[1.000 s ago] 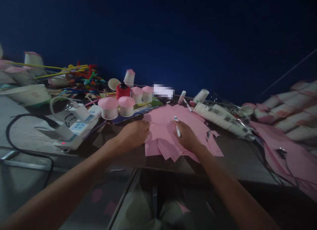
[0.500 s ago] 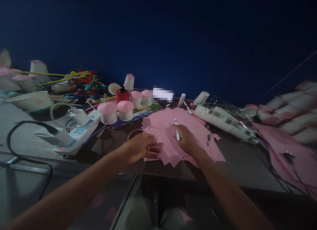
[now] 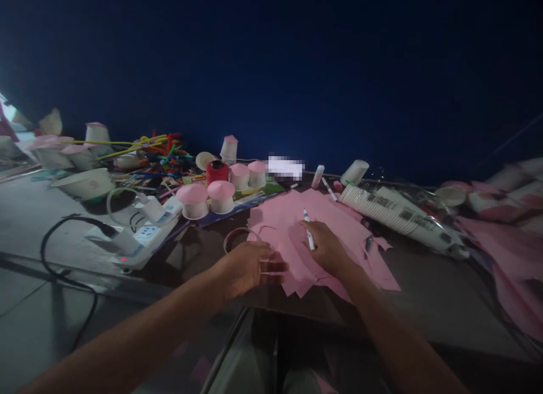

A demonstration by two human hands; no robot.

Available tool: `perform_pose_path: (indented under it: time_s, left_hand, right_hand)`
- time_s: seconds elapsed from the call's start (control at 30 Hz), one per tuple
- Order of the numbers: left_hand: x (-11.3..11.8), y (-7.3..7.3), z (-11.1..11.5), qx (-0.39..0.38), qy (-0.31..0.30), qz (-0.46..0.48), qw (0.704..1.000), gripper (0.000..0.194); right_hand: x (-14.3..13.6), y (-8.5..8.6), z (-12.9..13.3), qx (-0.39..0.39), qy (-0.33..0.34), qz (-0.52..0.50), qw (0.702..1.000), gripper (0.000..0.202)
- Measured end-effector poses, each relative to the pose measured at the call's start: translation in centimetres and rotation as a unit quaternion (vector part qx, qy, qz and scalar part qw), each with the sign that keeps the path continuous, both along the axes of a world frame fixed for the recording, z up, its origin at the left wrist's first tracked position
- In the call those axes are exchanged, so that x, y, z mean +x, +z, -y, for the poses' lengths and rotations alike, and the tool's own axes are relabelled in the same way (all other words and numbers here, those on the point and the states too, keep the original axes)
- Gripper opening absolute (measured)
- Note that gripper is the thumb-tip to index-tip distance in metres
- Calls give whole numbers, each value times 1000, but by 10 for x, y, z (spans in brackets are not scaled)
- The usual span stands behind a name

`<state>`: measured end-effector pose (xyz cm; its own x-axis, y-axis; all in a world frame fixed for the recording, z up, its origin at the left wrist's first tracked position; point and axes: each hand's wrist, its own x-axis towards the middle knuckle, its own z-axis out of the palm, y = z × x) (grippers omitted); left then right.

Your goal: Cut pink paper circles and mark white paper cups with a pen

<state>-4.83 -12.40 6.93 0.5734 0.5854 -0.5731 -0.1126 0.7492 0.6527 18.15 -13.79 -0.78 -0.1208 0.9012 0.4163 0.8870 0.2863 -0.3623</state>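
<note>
Head view of a dim counter [image 3: 424, 281] strewn with craft materials, with the pile of pink paper sheets [image 3: 297, 224] taken as the landmark. The right hand [image 3: 328, 249] rests on the middle of the pile, fingers closed around a white marker [image 3: 309, 230] whose tip points away from the person. The left hand [image 3: 246, 266] lies at the pile's near left edge, its fingers curled and pinching a sheet corner; just beyond this hand, touching the pile's left edge, sits a round ring-shaped object [image 3: 240, 238], too dark to identify. Left of the pile and farther back stand two upturned paper cups with pink conical tops [image 3: 207, 197], with two smaller ones [image 3: 248, 175] behind them and a red spool [image 3: 217, 171] beside those. Farther left of the pile lies a white power strip [image 3: 146, 235] with a plugged charger and a dark cable [image 3: 68, 252]; behind it is a heap of coloured pipe cleaners [image 3: 156, 148] and a white bowl [image 3: 85, 183]. Right of the pile lies a long sleeve of stacked paper cups [image 3: 390, 210] on its side, and well beyond that more pink sheets [image 3: 509, 252]. A glue stick [image 3: 317, 176] stands behind the pile.
</note>
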Motion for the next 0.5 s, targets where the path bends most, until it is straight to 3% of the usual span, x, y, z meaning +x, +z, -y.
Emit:
perform_pose_path:
  time_s: [0.13, 0.33, 0.5]
  left_hand:
    - [13, -3, -2, -13, -11, -20, 1000, 5]
    - [25, 6, -3, -25, -21, -75, 997, 10]
    - [28, 0, 0, 29, -31, -101, 994, 11]
  right_hand:
    - [2, 0, 1, 0, -2, -9, 1000, 42]
    - [4, -2, 1, 11, 0, 1, 1000, 41]
    - [5, -5, 0, 17, 6, 11, 1000, 40]
